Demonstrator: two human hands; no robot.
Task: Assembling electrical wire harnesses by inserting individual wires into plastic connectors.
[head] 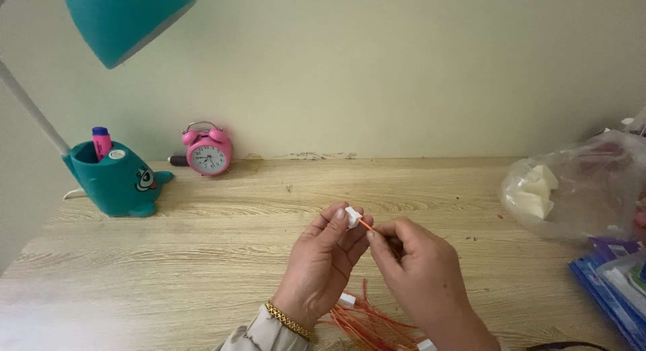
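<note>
White connector [353, 216]: tiny plastic plug, pinched at the fingertips of the left hand [323, 263], held up over the middle of the desk's near half
Orange wire [365, 224]: thin, runs from the connector straight into the right hand [420, 273]
Left hand: gripping the connector, gold bracelet [288, 320] on the wrist
Right hand: thumb and forefinger nipped tight on the wire, just beside the left
Wire bundle [367, 323]: orange strands with white plugs, lying at the near edge under both hands
Desk [222, 250]: light wood
Back left corner: teal whale-shaped lamp base [118, 183], pink alarm clock [207, 149] along the back edge
Right edge: clear plastic bag [572, 186] with white pieces inside
</note>
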